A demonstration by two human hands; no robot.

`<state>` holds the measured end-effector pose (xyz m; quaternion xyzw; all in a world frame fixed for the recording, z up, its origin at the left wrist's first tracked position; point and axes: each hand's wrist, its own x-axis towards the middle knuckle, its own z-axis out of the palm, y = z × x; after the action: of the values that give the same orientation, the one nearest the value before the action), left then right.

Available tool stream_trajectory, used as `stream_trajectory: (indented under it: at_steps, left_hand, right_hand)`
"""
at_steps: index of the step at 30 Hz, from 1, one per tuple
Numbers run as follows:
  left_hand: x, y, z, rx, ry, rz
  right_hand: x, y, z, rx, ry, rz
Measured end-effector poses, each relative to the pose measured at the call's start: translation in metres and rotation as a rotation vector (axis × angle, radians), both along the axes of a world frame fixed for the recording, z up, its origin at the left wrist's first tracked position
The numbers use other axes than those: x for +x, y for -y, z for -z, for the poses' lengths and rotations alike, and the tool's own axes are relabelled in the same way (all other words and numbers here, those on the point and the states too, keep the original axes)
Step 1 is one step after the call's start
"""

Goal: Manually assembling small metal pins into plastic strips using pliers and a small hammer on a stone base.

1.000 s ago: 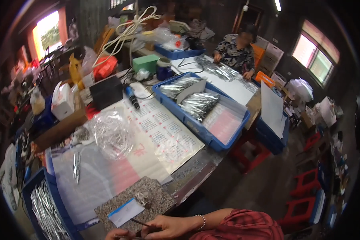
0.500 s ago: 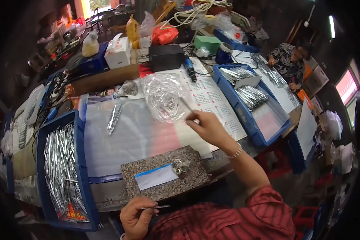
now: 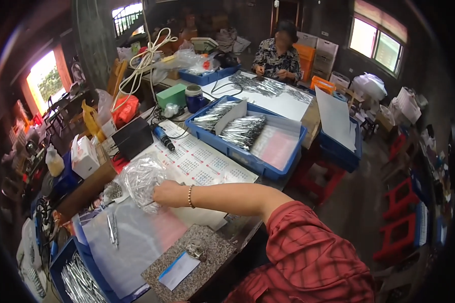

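Note:
My right hand [image 3: 170, 194], with a beaded bracelet at the wrist, reaches across the table to the edge of a clear plastic bag [image 3: 142, 177] full of thin silvery pieces. Its fingers are closed and partly hidden, and what they hold cannot be made out. My left hand is out of view. Nearer me lies a speckled stone slab [image 3: 207, 247], bearing a white card with a blue edge [image 3: 179, 271] and a small heap of metal parts [image 3: 195, 251]. A few slim silvery pieces [image 3: 112, 230] rest on the translucent sheet [image 3: 136, 232].
Blue trays of silvery pieces stand at lower left [image 3: 68, 260] and beyond my arm [image 3: 283, 169]. A blue-handled tool [image 3: 163, 138] lies by a black box [image 3: 131, 140]. Across the table, a person [image 3: 278, 55] handles pieces. A red stool [image 3: 316, 179] is at right.
The view has swung to the right. My right hand has come to the plastic bag's edge; the thin rod-like thing it held is no longer distinguishable. My left hand has left the picture.

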<state>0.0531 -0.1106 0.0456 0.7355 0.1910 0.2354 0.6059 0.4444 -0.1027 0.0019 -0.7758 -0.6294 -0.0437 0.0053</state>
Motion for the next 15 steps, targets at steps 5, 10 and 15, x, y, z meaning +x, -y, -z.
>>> stream_trajectory:
  at_steps: [5,10,15]
  left_hand:
    - [-0.003,-0.005,0.003,-0.008,-0.028,-0.011]
    - [0.000,-0.002,0.000,-0.041,-0.013,-0.014]
    - [0.001,0.004,-0.003,0.033,-0.015,-0.005]
  right_hand:
    - [0.006,0.002,0.001,0.065,0.026,-0.039]
    - [0.013,0.004,0.025,0.321,-0.002,-0.072]
    - [0.010,0.006,0.013,0.087,0.044,-0.087]
